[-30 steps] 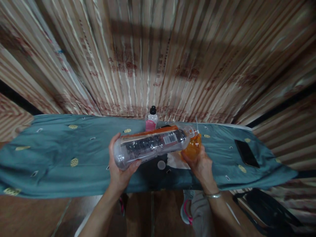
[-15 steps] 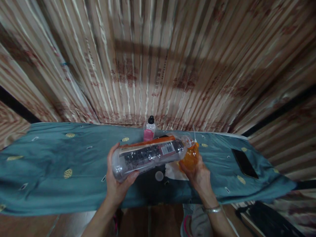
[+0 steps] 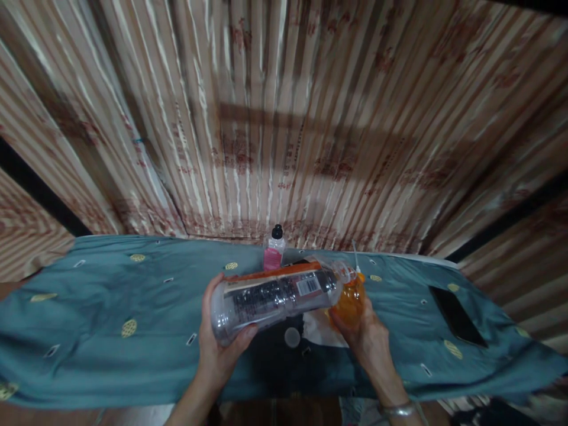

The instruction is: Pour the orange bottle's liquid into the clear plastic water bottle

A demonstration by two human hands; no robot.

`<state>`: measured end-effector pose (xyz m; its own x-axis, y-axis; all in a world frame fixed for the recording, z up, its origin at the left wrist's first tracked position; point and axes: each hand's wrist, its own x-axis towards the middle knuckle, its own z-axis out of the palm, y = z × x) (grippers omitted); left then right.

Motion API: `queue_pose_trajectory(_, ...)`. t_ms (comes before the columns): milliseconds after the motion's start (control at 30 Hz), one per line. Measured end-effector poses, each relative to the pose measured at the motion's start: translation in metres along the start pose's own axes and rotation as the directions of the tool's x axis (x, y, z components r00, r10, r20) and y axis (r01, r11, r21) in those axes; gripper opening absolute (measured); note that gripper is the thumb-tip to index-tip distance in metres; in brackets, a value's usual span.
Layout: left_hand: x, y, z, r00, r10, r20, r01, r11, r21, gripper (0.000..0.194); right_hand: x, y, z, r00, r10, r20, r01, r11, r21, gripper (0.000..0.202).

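My left hand (image 3: 217,349) grips the base end of a large clear plastic bottle (image 3: 275,296) with a black and orange label, held nearly level with its neck pointing right. The neck meets the top of a small orange bottle (image 3: 350,302) that my right hand (image 3: 364,340) holds upright over the table. A thin white tube sticks up from the orange bottle. Below the bottles a white cap (image 3: 292,337) and a white cloth or paper (image 3: 319,328) lie on a dark patch of the teal cloth.
A teal cloth (image 3: 110,313) with gold motifs covers the table. A small clear bottle (image 3: 274,251) with black cap and pink label stands at the back edge. A black phone (image 3: 457,316) lies at the right. Striped curtains hang behind.
The view has tilted up a little, so table and hands sit lower in the frame. Both hands keep the same hold on the two bottles.
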<state>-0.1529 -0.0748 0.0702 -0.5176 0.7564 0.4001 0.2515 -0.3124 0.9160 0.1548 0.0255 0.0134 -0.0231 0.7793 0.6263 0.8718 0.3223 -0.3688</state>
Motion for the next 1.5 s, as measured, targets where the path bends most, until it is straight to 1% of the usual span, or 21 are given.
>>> queue_pose_trajectory(133,0.000,-0.007,-0.004,1.000,-0.013,0.013,0.013,1.000,0.004,0.101,-0.001,0.001,0.002,1.000,0.004,-0.013,-0.004,1.000,0.000,0.105)
queue_pose_trajectory(233,-0.001,-0.003,0.000,1.000,-0.017,0.005,0.017,1.000,0.009,0.103,-0.001,0.001,0.003,1.000,0.017,-0.009,-0.017,1.000,0.017,0.107)
queue_pose_trajectory(300,-0.004,0.004,0.008,0.999,-0.030,-0.028,0.030,1.000,-0.006,0.103,-0.001,0.002,0.003,1.000,0.015,0.005,-0.015,0.999,0.042,0.104)
queue_pose_trajectory(367,-0.006,0.011,0.016,0.993,-0.041,-0.112,0.036,0.998,-0.046,0.101,-0.001,0.003,0.002,1.000,0.010,0.012,-0.010,0.998,0.058,0.102)
queue_pose_trajectory(433,-0.008,0.016,0.021,0.990,-0.051,-0.129,0.044,0.997,-0.062,0.101,-0.001,0.003,0.002,1.000,0.012,0.014,-0.013,0.998,0.053,0.101)
queue_pose_trajectory(500,-0.007,0.016,0.022,0.992,-0.054,-0.114,0.048,0.997,-0.059,0.102,-0.001,0.003,0.002,1.000,0.017,0.017,-0.018,0.999,0.041,0.101)
queue_pose_trajectory(633,-0.005,0.013,0.017,0.997,-0.051,-0.049,0.049,0.998,-0.028,0.104,-0.001,0.001,0.000,0.999,0.034,0.014,-0.034,0.999,0.028,0.104)
queue_pose_trajectory(700,-0.004,0.013,0.017,0.998,-0.044,-0.049,0.043,0.999,-0.024,0.104,-0.001,0.001,0.000,0.999,0.048,0.019,-0.049,0.999,0.025,0.104)
queue_pose_trajectory(767,-0.004,0.012,0.016,0.997,-0.034,-0.073,0.032,0.999,-0.026,0.102,-0.001,0.001,0.000,0.998,0.056,0.025,-0.056,0.998,0.032,0.102)
queue_pose_trajectory(833,-0.003,0.011,0.014,0.997,-0.027,-0.067,0.026,1.000,-0.016,0.102,-0.002,0.002,0.000,0.997,0.063,0.032,-0.064,0.997,0.043,0.101)
queue_pose_trajectory(900,-0.001,0.007,0.011,1.000,-0.027,-0.006,0.027,1.000,0.005,0.105,-0.003,0.004,0.000,0.996,0.079,0.035,-0.080,0.996,0.036,0.102)
queue_pose_trajectory(933,0.000,0.006,0.009,1.000,-0.028,0.005,0.027,1.000,0.014,0.106,-0.003,0.004,0.000,0.996,0.083,0.034,-0.084,0.996,0.030,0.103)
queue_pose_trajectory(1000,0.000,0.004,0.008,0.999,-0.034,-0.010,0.034,0.999,0.002,0.105,-0.003,0.004,0.000,0.996,0.082,0.033,-0.083,0.996,0.023,0.105)
queue_pose_trajectory(1067,0.000,0.004,0.009,0.997,-0.038,-0.065,0.036,0.999,-0.031,0.105,-0.002,0.003,-0.001,0.996,0.079,0.039,-0.080,0.996,0.025,0.105)
queue_pose_trajectory(1200,-0.002,0.007,0.012,0.998,-0.061,-0.018,0.061,0.998,-0.023,0.106,-0.001,0.002,-0.003,0.996,0.079,0.039,-0.080,0.996,0.026,0.103)
queue_pose_trajectory(1367,-0.002,0.001,0.015,0.996,0.004,-0.085,-0.006,1.000,-0.022,0.105,-0.002,0.004,-0.002,0.998,0.051,0.032,-0.053,0.998,0.047,0.101)
queue_pose_trajectory(1467,-0.001,0.002,0.013,0.998,0.003,-0.058,-0.003,1.000,0.007,0.105,-0.002,0.005,-0.001,0.997,0.061,0.042,-0.064,0.997,0.050,0.102)
queue_pose_trajectory(1500,0.000,0.003,0.012,1.000,-0.012,-0.006,0.012,1.000,0.016,0.105,-0.002,0.005,-0.001,0.997,0.066,0.043,-0.068,0.997,0.044,0.102)
